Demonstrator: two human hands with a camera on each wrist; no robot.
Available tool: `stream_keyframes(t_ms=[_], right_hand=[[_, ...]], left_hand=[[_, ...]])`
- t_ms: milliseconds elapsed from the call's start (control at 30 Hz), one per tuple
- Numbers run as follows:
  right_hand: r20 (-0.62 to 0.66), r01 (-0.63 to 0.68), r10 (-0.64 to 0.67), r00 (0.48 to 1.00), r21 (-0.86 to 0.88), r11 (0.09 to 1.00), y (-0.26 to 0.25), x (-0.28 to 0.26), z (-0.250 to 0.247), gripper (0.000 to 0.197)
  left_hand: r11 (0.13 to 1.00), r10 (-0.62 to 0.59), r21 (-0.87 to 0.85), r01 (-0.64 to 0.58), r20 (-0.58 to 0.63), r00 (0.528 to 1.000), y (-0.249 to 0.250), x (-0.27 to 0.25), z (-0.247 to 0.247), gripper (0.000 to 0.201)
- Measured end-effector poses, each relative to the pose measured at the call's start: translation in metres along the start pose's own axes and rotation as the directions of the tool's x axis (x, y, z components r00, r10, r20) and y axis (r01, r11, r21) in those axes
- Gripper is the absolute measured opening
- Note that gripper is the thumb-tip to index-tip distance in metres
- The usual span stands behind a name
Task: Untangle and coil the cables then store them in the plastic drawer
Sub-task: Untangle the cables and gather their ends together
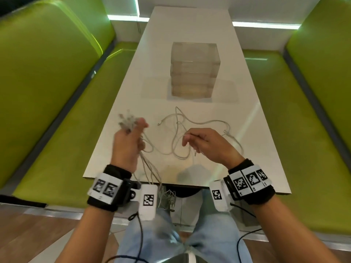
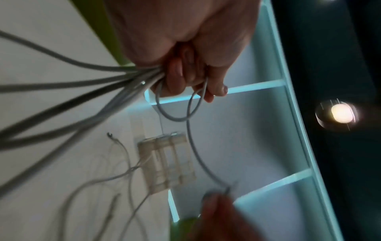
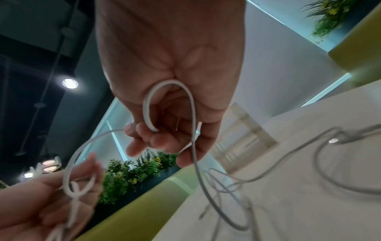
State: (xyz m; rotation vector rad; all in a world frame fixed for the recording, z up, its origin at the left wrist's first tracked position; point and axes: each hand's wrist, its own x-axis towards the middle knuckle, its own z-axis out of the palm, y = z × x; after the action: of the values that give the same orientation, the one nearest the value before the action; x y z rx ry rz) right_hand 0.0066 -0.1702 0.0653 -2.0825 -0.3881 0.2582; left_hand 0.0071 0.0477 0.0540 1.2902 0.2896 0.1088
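Here the white cables (image 1: pixel 191 130) are found in two parts: several strands are gathered as a bundle (image 2: pixel 115 81) in the left hand (image 1: pixel 129 141), with plug ends sticking out above the fist and the lower ends hanging over the near edge of the white table (image 1: pixel 190 31), while the rest lies in loose crossing loops on the table surface, near the front of the clear plastic drawer (image 1: pixel 193 69). The left hand is closed as a fist around the bundle. By the right hand (image 1: pixel 207 143) one strand (image 3: pixel 171 101) is pinched, with the fingers curled round a small bend of it, and this strand runs across to the left hand. The cables are judged to be light, thin and very soft, so no shape will be kept by them unless they are held; the smooth jacket is probably a little slippery. A good hold is judged to be close to a plug end, so that the strand can be drawn out of the loops from its free end. The drawer unit appears closed, and green benches (image 1: pixel 47 92) are seen at both sides of the table
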Motion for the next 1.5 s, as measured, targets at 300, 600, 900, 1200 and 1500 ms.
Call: stream_keyframes(t_ms=[300, 600, 900, 1200, 1500], right_hand=[[-0.227, 0.037, -0.06, 0.972, -0.104, 0.994, -0.025, 0.009, 0.011, 0.021], [0.139, 0.022, -0.021, 0.99, -0.005, 1.0, -0.003, -0.005, -0.001, 0.017], [0.028, 0.146, -0.144, 0.989, -0.101, 0.984, -0.027, 0.01, 0.014, 0.019], [-0.058, -0.054, 0.071, 0.996, 0.26, 0.964, -0.028, 0.003, 0.014, 0.029], [-0.068, 0.065, -0.072, 0.995, -0.099, 0.993, -0.006, 0.015, -0.01, 0.008]], left_hand=[[0.982, -0.16, 0.142, 0.123, 0.288, 0.944, -0.019, -0.029, 0.031, 0.03], [0.959, -0.103, -0.274, 0.078, -0.075, 0.992, 0.01, 0.004, -0.009, 0.023], [0.989, -0.148, 0.074, 0.131, 0.305, 0.941, -0.018, -0.027, 0.024, 0.024], [0.982, -0.113, 0.18, 0.061, 0.29, 0.95, -0.013, -0.023, 0.01, 0.012], [0.971, -0.062, -0.234, 0.042, -0.081, 0.995, -0.002, -0.007, -0.01, 0.023]])
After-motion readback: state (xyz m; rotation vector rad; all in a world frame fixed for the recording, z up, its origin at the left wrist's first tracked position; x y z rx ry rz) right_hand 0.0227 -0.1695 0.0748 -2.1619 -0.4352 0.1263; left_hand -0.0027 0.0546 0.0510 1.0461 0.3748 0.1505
